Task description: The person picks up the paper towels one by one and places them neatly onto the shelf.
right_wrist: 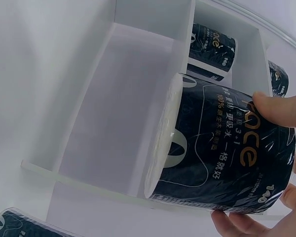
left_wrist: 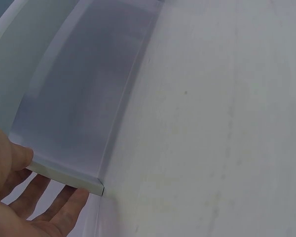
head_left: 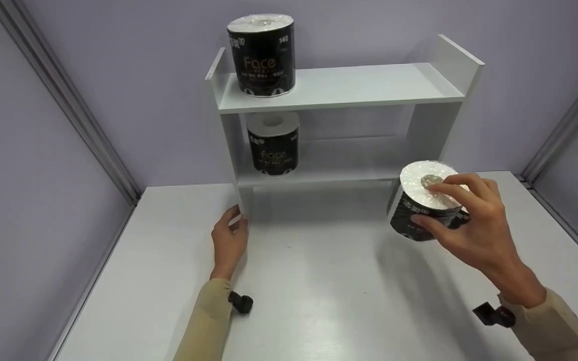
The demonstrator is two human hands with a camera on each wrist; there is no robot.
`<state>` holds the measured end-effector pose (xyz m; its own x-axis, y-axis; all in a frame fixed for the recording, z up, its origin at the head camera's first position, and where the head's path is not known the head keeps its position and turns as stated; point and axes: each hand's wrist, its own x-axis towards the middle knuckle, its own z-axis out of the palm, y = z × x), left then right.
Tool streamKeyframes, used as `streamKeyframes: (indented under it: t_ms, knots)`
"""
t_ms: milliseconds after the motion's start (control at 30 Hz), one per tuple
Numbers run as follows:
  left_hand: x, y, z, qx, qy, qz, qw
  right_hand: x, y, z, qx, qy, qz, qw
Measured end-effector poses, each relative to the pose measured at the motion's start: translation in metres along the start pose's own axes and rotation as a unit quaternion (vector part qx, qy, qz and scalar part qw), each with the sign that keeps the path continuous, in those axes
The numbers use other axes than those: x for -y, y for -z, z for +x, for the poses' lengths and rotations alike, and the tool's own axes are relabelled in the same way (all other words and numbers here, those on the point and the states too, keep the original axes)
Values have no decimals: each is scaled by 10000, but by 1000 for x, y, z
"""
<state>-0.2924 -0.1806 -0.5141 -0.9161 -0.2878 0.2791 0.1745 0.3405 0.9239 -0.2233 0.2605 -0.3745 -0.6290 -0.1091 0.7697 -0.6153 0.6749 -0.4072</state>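
Note:
My right hand [head_left: 479, 220] grips a black-wrapped toilet paper roll [head_left: 422, 220], its white top tilted up, in front of the shelf's right side. In the right wrist view the thumb and fingers hold the roll [right_wrist: 222, 148] around its wrapper. At the lower left of the white shelf unit [head_left: 359, 87], my left hand [head_left: 230, 240] holds the edge of the side panel. The left wrist view has the thumb on one face of that panel [left_wrist: 64, 177] and the fingers on the other.
One similar roll [head_left: 264, 62] stands at the top shelf's left end, with another roll [head_left: 275, 150] on the shelf below. Partly out of frame in the right wrist view is a further roll [right_wrist: 24, 226]. Purple-grey walls [head_left: 68, 200] enclose the white table [head_left: 309, 296].

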Motion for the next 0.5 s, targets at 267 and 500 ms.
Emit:
streamKeyframes:
  t_ms: [267, 500]
  knots:
    - [-1, -2, 1, -28, -73, 29, 10000, -3, 6, 6, -42, -64, -9, 10000]
    - [0, -1, 0, -5, -34, 57, 10000, -2, 6, 8, -58, 24, -34, 10000]
